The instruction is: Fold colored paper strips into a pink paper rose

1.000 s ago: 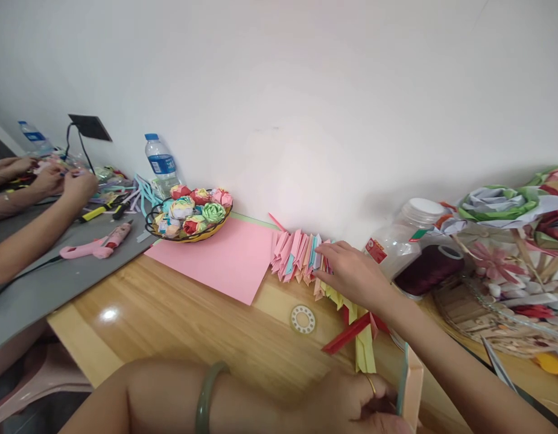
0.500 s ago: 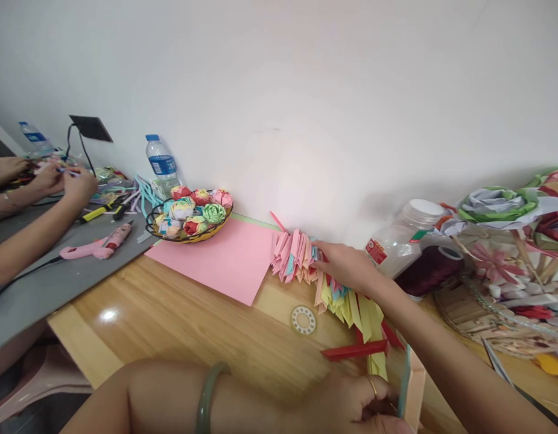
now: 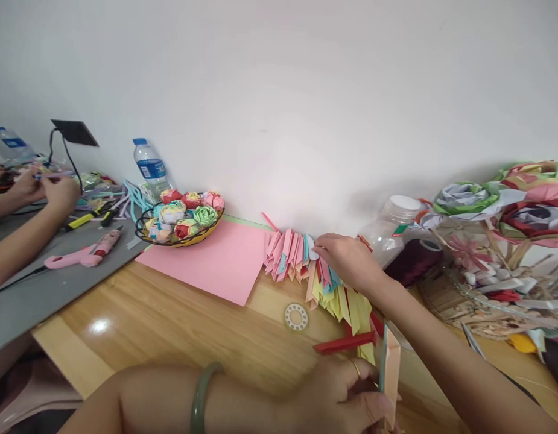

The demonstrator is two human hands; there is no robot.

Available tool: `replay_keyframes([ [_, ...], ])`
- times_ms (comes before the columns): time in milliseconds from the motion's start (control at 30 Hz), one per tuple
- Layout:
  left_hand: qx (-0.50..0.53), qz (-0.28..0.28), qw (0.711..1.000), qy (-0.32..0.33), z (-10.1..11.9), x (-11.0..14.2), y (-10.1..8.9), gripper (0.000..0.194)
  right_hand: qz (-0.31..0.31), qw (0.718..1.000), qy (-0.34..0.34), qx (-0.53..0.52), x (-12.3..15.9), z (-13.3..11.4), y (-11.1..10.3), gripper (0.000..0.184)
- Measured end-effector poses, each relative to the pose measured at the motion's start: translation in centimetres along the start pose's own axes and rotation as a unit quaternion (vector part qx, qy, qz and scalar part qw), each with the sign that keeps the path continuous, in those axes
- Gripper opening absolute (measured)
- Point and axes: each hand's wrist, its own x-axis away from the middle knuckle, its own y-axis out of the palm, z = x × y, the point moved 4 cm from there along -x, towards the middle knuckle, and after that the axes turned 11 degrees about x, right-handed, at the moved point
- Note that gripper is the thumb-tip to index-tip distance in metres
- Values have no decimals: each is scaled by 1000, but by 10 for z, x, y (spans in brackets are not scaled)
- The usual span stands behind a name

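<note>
My left hand (image 3: pixel 342 395), with a ring on one finger and a green bangle at the wrist, is closed around a folded paper piece (image 3: pixel 391 377), peach with a blue-green side. Further back my right hand (image 3: pixel 346 259) reaches into a row of folded paper strips (image 3: pixel 288 253) in pink, blue, peach and yellow. Its fingertips are pinched at a pale blue folded strip (image 3: pixel 311 248) standing in the row. Whether that strip is lifted is unclear. Red folded strips (image 3: pixel 344 343) lie at the near end of the row.
Left of the row lie pink paper sheets (image 3: pixel 206 259) and a basket of paper flowers (image 3: pixel 188 239). A perforated disc (image 3: pixel 296 317) lies in front. Rightward stand a clear jar (image 3: pixel 391 229), a thread cone (image 3: pixel 412 262) and a flower arrangement (image 3: pixel 469 301). A glue gun (image 3: pixel 86 253) lies near another person's hands (image 3: pixel 57 190).
The view has shifted slightly to the right. My right hand's fingers have drawn together at the pale blue strip, while my left hand keeps its folded paper.
</note>
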Motion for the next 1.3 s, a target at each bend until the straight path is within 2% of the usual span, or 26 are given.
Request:
replay_keyframes([
  [100, -5, 4, 1000, 11, 0, 0, -1, 46, -3, 1000, -16, -4, -1, -3, 6, 24],
  [367, 9, 7, 1000, 18, 0, -1, -2, 45, -28, 999, -24, -25, -8, -2, 15, 22],
  [533, 7, 7, 1000, 9, 1, -1, -1, 44, -25, 998, -26, -49, -9, 2, 11, 27],
  [667, 12, 11, 999, 29, 3, -2, -3, 49, 10, 996, -17, -92, -1, 7, -6, 31],
  [733, 22, 13, 999, 43, 3, -2, -5, 51, 40, 987, -6, -157, 12, 13, -18, 33],
  [833, 38, 23, 997, 66, 5, -2, -7, 49, 29, 973, 13, -227, 39, 20, -29, 43],
  [900, 41, 38, 996, 69, 6, -2, -9, 51, 8, 961, 16, -275, 57, 23, -28, 44],
  [967, 40, 51, 996, 62, 7, -2, -10, 54, -46, 937, 16, -347, 74, 22, -20, 36],
  [1033, 41, 56, 996, 55, 8, -2, -10, 57, -93, 899, 36, -426, 87, 20, -9, 41],
  [1100, 40, 55, 996, 50, 8, -2, -9, 58, -97, 876, 68, -467, 98, 18, 1, 47],
  [1200, 31, 51, 997, 43, 9, -2, -7, 59, -71, 869, 97, -479, 111, 16, 11, 51],
  [1300, 26, 52, 998, 35, 8, -1, -6, 61, -78, 863, 97, -490, 122, 10, 18, 51],
])
